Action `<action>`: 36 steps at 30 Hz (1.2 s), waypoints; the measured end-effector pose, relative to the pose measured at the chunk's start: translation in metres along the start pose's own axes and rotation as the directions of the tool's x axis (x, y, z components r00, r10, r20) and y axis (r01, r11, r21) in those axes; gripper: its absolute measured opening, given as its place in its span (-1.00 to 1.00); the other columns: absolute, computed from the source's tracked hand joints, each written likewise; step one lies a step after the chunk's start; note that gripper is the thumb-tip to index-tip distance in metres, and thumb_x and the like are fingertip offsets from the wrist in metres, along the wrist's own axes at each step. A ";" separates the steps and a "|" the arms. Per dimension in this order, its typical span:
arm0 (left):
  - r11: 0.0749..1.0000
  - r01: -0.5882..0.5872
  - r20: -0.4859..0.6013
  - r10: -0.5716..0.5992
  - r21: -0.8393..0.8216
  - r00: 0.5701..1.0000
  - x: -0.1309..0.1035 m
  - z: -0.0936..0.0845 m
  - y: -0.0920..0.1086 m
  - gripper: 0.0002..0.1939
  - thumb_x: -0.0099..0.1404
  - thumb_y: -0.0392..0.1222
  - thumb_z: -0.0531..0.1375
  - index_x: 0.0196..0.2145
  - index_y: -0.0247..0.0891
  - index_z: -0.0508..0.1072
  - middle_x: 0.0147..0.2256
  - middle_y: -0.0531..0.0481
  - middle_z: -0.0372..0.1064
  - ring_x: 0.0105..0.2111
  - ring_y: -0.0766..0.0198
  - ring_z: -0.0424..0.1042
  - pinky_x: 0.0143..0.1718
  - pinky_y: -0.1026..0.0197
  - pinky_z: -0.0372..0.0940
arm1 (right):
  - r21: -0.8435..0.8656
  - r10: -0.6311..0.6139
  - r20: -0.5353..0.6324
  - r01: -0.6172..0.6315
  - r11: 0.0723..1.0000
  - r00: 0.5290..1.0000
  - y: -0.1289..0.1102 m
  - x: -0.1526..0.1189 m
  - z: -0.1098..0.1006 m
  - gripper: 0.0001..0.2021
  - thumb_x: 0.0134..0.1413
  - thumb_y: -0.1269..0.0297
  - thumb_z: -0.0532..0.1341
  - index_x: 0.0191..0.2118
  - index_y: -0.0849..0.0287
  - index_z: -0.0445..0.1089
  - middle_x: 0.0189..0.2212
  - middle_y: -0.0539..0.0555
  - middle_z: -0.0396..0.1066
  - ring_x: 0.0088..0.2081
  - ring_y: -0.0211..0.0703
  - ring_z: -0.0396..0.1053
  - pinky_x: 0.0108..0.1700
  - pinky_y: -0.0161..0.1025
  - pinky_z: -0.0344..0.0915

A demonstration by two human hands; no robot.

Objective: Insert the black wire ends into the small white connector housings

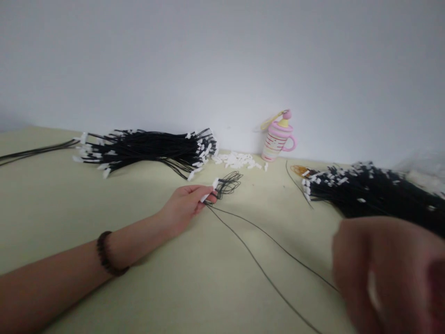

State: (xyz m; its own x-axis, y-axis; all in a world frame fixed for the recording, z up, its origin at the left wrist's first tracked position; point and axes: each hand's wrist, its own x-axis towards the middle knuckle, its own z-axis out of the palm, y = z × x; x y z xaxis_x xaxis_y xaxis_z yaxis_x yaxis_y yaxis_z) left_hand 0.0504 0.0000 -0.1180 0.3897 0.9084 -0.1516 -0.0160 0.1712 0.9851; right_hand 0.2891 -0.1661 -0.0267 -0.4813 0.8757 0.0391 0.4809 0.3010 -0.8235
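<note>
Your left hand (184, 206) has a white piece (216, 183) pinched, thumb on top, fingers under. White shows above and below the thumb tip; can't tell if it's one piece or two. Long axis slants across your fingertips, near end toward you and a bit left, far end away and a bit right.

Key relation: the thin dark strands (244, 242) leave the underside of that pinch and run right and toward you, to your right hand's side. Wire loops (229, 182) stick out just right of the fingertips, on the far side of the white piece. Left hand is on it; right hand (389, 273) is well apart, right and nearer you, fingers curled and blurred. One strand meets its edge in view, but can't tell if you're gripping it.

Beyond your left fingertips: loose white pieces (236, 160). Farther left: black cable bundle (149, 148). Past your right hand: second cable bundle (351, 190). Pink striped cup (273, 144) beyond and right of the left fingers.

Brands, labels: none readable; red marks on the cup too small to call writing.
</note>
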 end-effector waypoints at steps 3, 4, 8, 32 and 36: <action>0.999 -0.005 -0.007 0.005 -0.035 1.000 0.003 -0.002 -0.001 -0.76 0.02 -0.07 0.21 -0.44 -0.31 0.46 -0.52 0.04 0.37 -0.70 0.52 -0.01 -0.71 0.41 -0.14 | 0.409 0.019 0.540 -0.282 0.868 0.841 0.000 0.047 0.041 -0.63 0.07 0.10 0.08 -0.40 0.34 0.46 -0.52 0.14 0.38 -0.48 -0.34 0.35 -0.38 -0.39 0.26; 0.999 -0.006 -0.007 0.006 -0.046 1.000 0.004 -0.002 -0.002 -0.77 0.02 -0.07 0.21 -0.45 -0.31 0.46 -0.52 0.04 0.37 -0.70 0.52 -0.02 -0.71 0.40 -0.15 | 0.503 0.073 0.513 -0.368 0.782 0.855 0.006 0.061 0.057 -0.64 0.07 0.12 0.09 -0.40 0.36 0.45 -0.53 0.11 0.35 -0.49 -0.35 0.33 -0.38 -0.38 0.26; 0.995 0.004 0.000 -0.004 -0.099 1.000 0.006 -0.001 -0.002 -0.81 0.02 -0.11 0.21 -0.48 -0.32 0.47 -0.54 0.03 0.37 -0.71 0.54 -0.05 -0.72 0.41 -0.18 | 0.781 0.294 0.120 -0.273 0.562 0.948 0.047 0.091 0.099 -0.74 -0.04 0.21 0.20 -0.27 0.29 0.43 -0.49 0.06 0.32 -0.51 -0.36 0.26 -0.48 -0.39 0.18; 0.990 0.048 -0.018 -0.050 -0.131 0.999 0.006 -0.002 0.002 -0.85 0.00 -0.17 0.22 -0.50 -0.33 0.47 -0.59 0.09 0.29 -0.71 0.56 0.00 -0.73 0.46 -0.14 | -0.303 -0.009 -0.530 -0.180 0.936 0.848 0.103 0.082 0.035 -0.75 0.11 0.27 0.02 -0.52 0.21 0.29 -0.59 -0.01 0.22 -0.51 -0.27 0.17 -0.44 -0.31 0.06; 0.991 0.038 -0.001 -0.038 -0.129 0.999 0.007 -0.002 0.001 -0.85 0.01 -0.16 0.22 -0.50 -0.32 0.47 -0.58 0.07 0.30 -0.69 0.55 0.02 -0.73 0.46 -0.13 | -0.427 -0.073 -0.454 -0.145 0.893 0.888 0.099 0.082 0.041 -0.79 0.13 0.32 -0.01 -0.48 0.21 0.26 -0.51 0.04 0.27 -0.41 -0.22 0.22 -0.33 -0.28 0.12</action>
State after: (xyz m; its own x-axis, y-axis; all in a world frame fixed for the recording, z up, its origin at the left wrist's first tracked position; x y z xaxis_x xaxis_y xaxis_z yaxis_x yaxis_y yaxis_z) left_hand 0.0513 0.0076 -0.1185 0.3891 0.9016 -0.1891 -0.1202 0.2532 0.9599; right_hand 0.2676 -0.0802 -0.1284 -0.1292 0.9271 0.3518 0.8120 0.3025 -0.4991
